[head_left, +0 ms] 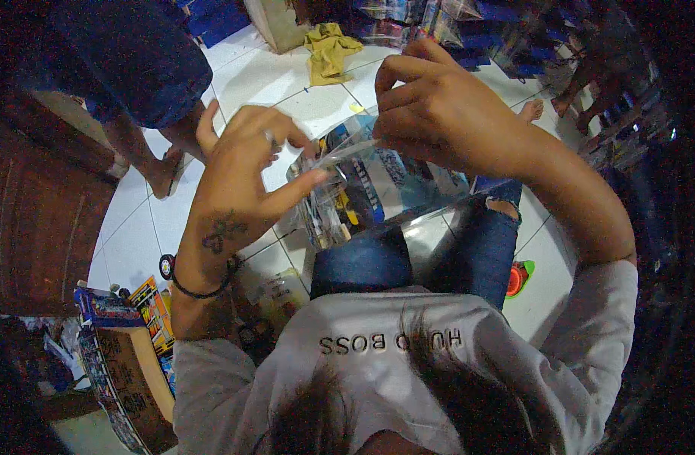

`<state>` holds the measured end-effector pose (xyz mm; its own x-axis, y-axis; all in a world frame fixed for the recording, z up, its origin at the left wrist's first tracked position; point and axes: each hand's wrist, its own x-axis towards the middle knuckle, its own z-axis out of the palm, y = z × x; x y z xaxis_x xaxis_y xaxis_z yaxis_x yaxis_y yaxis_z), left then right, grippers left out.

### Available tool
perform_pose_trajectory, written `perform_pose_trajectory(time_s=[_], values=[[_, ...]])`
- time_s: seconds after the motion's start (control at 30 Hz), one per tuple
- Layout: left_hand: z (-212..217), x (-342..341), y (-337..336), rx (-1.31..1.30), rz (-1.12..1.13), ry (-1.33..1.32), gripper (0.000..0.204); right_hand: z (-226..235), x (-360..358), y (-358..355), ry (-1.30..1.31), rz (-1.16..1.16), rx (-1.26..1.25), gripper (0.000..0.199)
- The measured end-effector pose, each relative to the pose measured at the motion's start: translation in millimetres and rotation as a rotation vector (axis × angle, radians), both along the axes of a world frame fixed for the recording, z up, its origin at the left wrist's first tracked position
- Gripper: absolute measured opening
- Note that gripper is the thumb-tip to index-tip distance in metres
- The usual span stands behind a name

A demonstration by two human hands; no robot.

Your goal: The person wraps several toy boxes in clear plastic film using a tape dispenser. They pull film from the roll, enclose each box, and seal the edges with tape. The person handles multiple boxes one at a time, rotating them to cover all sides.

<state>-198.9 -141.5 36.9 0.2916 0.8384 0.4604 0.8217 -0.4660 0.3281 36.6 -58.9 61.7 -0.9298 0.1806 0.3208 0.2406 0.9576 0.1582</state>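
A flat package [397,178] with blue, grey and yellow printing rests across my thighs, enclosed in shiny clear plastic wrap [340,161]. My left hand [245,167] is at its left end, with the thumb and index finger closing on a fold of the wrap. Above the package's far edge, my right hand [431,102] is bent at the wrist, its fingertips pinched on the same strip of plastic. That strip stretches between both hands. The right fingertips are partly hidden behind the knuckles.
A cardboard box [139,387] with colourful packages stands at lower left, near a small toy wheel [167,267]. Another person's legs [139,148] are at upper left. A yellow cloth [330,54] lies on the tiles. Beside my right thigh is a red-and-green round item [519,279].
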Motion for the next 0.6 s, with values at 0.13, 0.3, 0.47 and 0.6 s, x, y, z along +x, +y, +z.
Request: perform_pose_trajectory(time_s=[0.13, 0.3, 0.47, 0.6], values=[[-9, 15, 12, 0.078, -0.108, -0.063, 0.017, 9, -1, 2, -0.006, 0.038, -0.017, 0.011], [-20, 28, 29, 0.036, -0.215, -0.253, 0.012, 3, 2, 6, 0.056, -0.032, -0.069, 0.014], [-27, 22, 47, -0.769, -0.396, -0.78, 0.019, -5, 4, -5, 0.143, -0.016, 0.321, 0.021], [-26, 22, 42, -0.34, -0.246, -0.343, 0.024, -10, 5, -2, 0.069, -0.033, 0.175, 0.018]])
